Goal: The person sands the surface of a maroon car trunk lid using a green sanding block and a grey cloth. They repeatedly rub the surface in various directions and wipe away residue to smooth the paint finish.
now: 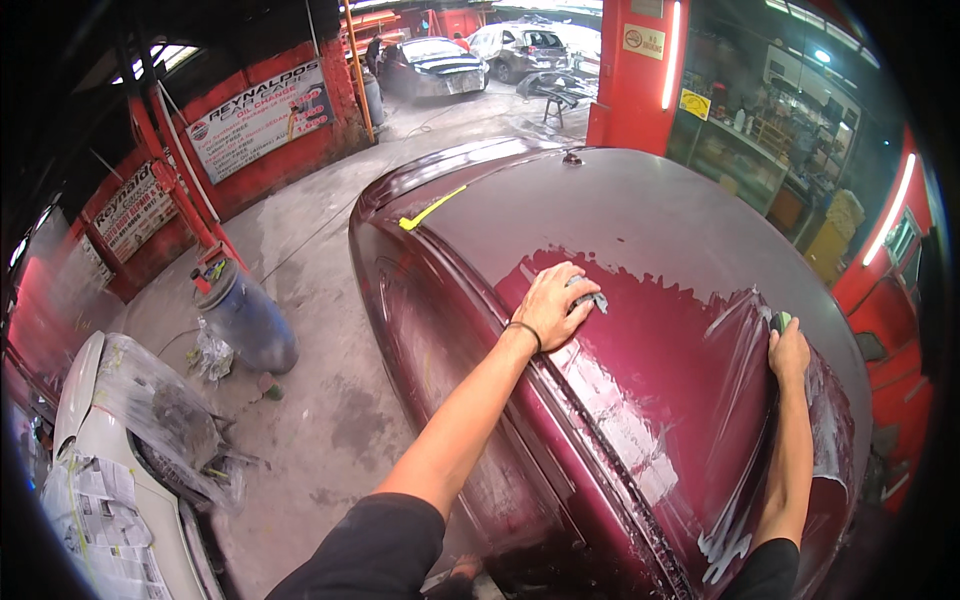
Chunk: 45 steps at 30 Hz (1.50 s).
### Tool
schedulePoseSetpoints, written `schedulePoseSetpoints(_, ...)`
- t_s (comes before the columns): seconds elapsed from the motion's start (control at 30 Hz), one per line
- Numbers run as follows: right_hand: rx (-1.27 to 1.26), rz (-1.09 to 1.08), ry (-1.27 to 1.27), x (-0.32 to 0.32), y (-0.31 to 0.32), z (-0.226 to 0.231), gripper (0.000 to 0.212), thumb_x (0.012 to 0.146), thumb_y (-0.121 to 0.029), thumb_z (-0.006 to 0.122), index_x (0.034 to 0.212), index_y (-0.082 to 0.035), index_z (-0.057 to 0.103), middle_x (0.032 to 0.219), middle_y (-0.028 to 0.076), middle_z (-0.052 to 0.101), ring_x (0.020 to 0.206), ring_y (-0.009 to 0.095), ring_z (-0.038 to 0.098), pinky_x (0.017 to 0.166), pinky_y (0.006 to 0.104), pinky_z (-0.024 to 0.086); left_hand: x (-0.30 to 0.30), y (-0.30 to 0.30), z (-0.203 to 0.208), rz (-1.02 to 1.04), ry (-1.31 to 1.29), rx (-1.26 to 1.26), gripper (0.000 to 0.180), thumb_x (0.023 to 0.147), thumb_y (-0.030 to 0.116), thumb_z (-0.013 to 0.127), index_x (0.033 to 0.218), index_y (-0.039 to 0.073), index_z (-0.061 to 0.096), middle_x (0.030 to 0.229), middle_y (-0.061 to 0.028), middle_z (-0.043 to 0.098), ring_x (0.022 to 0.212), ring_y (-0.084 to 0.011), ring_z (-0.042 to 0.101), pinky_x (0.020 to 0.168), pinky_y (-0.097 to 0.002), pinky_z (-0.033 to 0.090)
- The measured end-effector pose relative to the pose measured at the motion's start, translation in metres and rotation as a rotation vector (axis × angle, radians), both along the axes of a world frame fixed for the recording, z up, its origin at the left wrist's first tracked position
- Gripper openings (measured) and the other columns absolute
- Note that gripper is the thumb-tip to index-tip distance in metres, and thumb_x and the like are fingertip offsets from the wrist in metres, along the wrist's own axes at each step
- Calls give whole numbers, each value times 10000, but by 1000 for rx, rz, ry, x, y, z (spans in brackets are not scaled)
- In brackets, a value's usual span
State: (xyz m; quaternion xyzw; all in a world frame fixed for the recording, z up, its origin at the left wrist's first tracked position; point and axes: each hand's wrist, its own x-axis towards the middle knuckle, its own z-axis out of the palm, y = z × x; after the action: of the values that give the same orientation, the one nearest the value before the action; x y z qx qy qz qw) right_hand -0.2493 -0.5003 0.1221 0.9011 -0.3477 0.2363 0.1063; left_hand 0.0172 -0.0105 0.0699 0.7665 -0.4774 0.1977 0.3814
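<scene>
A maroon car roof (680,330) spreads out before me, wet and glossy on the near side, dull and greyish farther off. On its left part rests my left hand (556,303), fingers curled over a crumpled grey piece (597,299) that looks like a cloth or a sheet of sandpaper. My right hand (789,352), toward the roof's right side, grips a small green pad (780,322) against the surface. Whitish streaks (738,315) run over the paint beside that hand. Most of both held pieces is hidden by my fingers.
Yellow tape (430,209) marks the roof's far left edge. To the left stand a blue drum (255,325) and a light-coloured car (125,480) partly covered in plastic and paper. Parked cars (435,65) fill the back; a glass-fronted room (770,120) lies right.
</scene>
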Motion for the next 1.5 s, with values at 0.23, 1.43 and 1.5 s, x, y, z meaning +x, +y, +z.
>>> schedulePoseSetpoints(0.23,174,369,-43,-146,223,-24,513,1036,-215,711,1427,60,525,1147,319,688,1024,536,697,889,593,560,-3,18,-2,226,72,105,300,1000,241,700,1286,161,745,1378,-131,656,1413,-355,555,1224,-518,422)
schedulePoseSetpoints(1.43,103,-143,100,-154,23,-7,472,1090,-424,636,1276,3,561,1064,281,780,982,500,753,854,607,590,11,-25,-24,127,-82,104,310,1093,224,634,1376,138,727,1380,-129,704,1351,-337,623,1193,-470,445)
schedulePoseSetpoints(1.5,132,-28,70,-177,78,-13,435,1082,-395,655,1246,-4,558,1075,275,773,1004,498,746,853,605,590,17,-14,-26,147,-94,135,328,1091,230,639,1398,141,713,1399,-130,695,1357,-339,617,1199,-479,442)
